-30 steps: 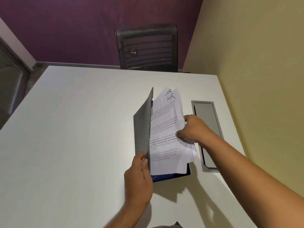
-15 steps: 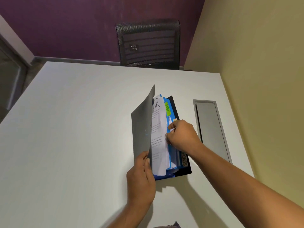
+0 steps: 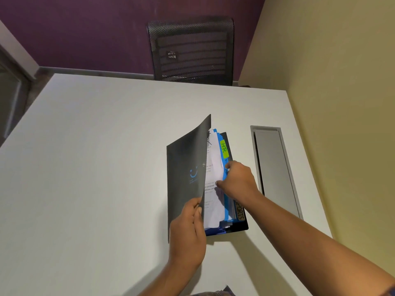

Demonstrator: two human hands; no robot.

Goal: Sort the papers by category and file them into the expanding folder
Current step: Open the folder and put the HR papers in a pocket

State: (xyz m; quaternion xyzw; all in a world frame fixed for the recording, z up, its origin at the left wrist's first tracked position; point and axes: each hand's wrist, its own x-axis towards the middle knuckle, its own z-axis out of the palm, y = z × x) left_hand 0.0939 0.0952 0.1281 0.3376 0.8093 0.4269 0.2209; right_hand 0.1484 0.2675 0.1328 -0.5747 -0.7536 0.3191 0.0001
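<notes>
Papers (image 3: 213, 167) now tucked inside expanding folder (image 3: 241, 226), in right-hand grip (image 3: 239, 182); left-hand grip (image 3: 188, 231) tight on raised cover (image 3: 186, 163).

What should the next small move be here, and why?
Probably the right hand nudges the white printed sheets fully into the pocket in front of the blue divider with the green HR tab: it pinches their edge, and the left hand holds the dark grey folder cover lifted.

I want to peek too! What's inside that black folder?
White printed papers and blue dividers, one with a green HR tab. The raised cover, held by the left hand, and the right hand hide the rest, so deeper pockets can't be seen.
</notes>
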